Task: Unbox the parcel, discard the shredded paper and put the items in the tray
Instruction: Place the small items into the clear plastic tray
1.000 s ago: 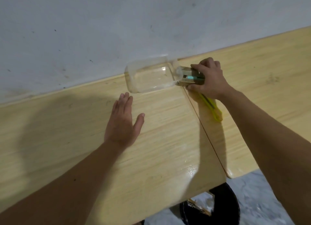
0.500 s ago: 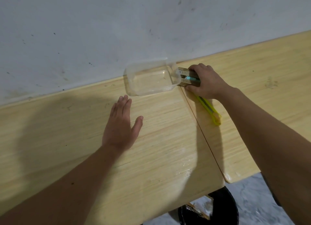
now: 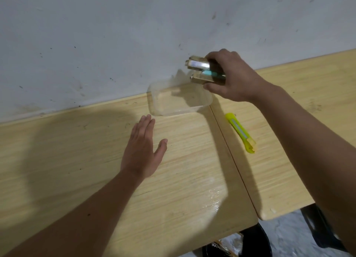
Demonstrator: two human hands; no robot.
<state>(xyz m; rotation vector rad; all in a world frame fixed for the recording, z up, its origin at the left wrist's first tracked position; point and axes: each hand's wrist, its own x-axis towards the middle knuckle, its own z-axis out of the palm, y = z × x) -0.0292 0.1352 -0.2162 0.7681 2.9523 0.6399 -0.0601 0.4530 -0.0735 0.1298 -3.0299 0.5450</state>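
A clear plastic tray stands on the wooden table against the wall. My right hand grips a bundle of shiny gold-coloured items with a teal piece among them, held in the air just above the tray's right end. My left hand lies flat on the table, fingers together and thumb out, a little in front of the tray and holding nothing. The parcel box and shredded paper are not visible on the table.
A yellow utility knife lies on the right-hand table panel, right of the seam between the two panels. A black bin with scraps inside stands on the floor below the table's front edge. The white wall rises directly behind the tray.
My right hand has lifted the bundle off the table beside the tray and now holds it above the tray's right end. The knife it covered is now in full view. My left hand stayed put.
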